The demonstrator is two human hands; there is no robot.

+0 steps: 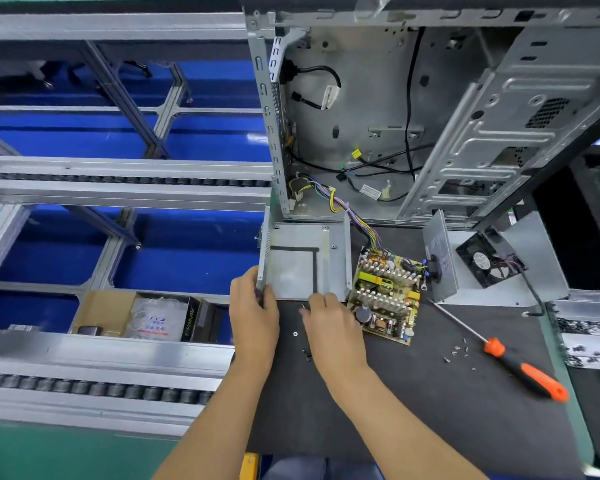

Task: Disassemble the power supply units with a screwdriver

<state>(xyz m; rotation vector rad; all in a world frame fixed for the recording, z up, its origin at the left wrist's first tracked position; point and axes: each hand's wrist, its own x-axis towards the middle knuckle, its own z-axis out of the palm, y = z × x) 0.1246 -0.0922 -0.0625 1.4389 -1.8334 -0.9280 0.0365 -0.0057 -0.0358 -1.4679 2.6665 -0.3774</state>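
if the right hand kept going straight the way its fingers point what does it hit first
Most likely the near edge of the metal casing: the right hand points up-left at it, fingertips about touching already, though contact is unclear.

My near stretch of the dark mat [413, 410] lies open, so I can sweep across it between my forearms and the screwdriver [520, 362] on the right. Loose screws [457, 351] sit just left of its shaft. Farther off, the circuit board [387, 294] blocks the middle, touching the metal housing [305, 261] on its left. The open computer case [430, 116] walls the far side.
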